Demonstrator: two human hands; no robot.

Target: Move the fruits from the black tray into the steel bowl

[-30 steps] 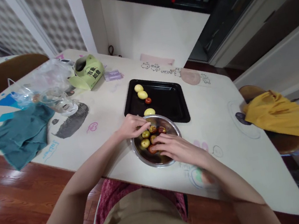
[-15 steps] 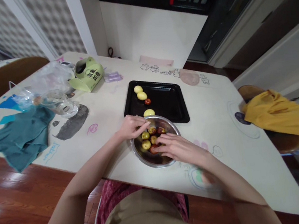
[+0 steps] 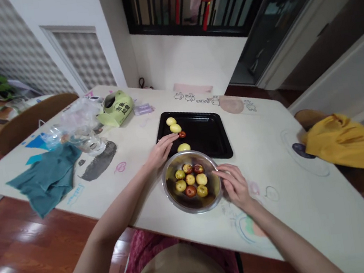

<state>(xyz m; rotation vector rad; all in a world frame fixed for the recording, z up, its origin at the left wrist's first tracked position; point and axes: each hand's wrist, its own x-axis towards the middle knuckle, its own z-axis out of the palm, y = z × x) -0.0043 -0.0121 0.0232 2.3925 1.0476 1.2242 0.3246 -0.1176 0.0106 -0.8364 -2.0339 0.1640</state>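
White table (image 3: 266,156) with doodles, wood floor (image 3: 21,249) below. Back left: green carton (image 3: 117,111), clear plastic bag (image 3: 75,116); teal cloth (image 3: 50,177) nearer me. Yellow cloth (image 3: 349,144) at right, on a chair (image 3: 308,116). Metal bowl (image 3: 181,202) near the front edge, 8 fruits (image 3: 190,179) inside, yellow to reddish brown. Black tray (image 3: 205,135) just behind it, with 3 yellow fruits (image 3: 175,129) and 1 red fruit (image 3: 182,134) along its left side. My left hand (image 3: 159,152) is over the tray's near left corner, unclenched, fingers stretched to the red fruit; can't tell if touching. My right hand (image 3: 238,187) has fingertips at the bowl's right rim, fingers slightly bent; can't tell if gripping.
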